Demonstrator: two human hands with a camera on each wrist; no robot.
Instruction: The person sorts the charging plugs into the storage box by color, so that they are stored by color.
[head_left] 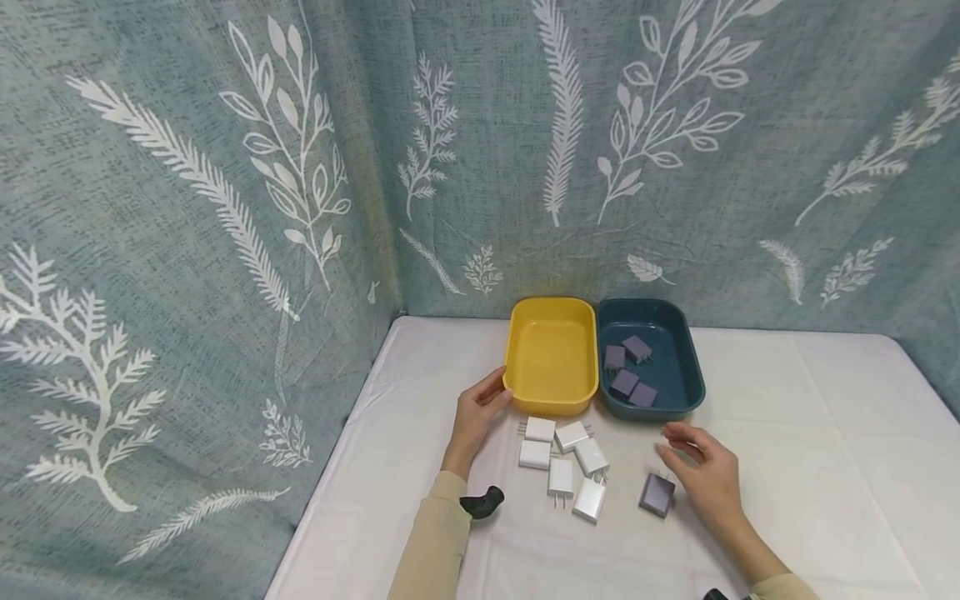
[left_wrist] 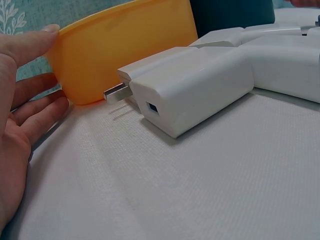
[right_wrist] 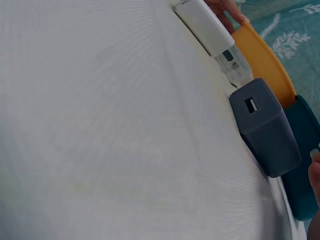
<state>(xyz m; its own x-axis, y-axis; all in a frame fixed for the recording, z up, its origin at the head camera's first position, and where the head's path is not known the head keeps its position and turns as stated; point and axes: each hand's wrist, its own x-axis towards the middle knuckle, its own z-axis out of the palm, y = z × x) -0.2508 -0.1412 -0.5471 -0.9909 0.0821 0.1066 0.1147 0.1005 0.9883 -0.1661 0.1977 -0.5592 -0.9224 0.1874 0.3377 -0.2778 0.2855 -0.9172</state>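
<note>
- The left hand (head_left: 478,414) is laid against the near left corner of the yellow tray (head_left: 551,402); its thumb rests on the rim, its fingers are held nearly straight along the wall, and nothing is grasped.
- The right hand (head_left: 702,472) is held relaxed and released over the cloth (head_left: 810,433), just beside a grey charger (head_left: 657,494) lying flat; contact between them cannot be told.
- Six white chargers (head_left: 566,461) are clustered on the cloth just in front of the yellow tray.
- Four more grey chargers (head_left: 628,371) are seen inside the teal tray (head_left: 686,367), which is set touching the yellow tray's right side.
</note>
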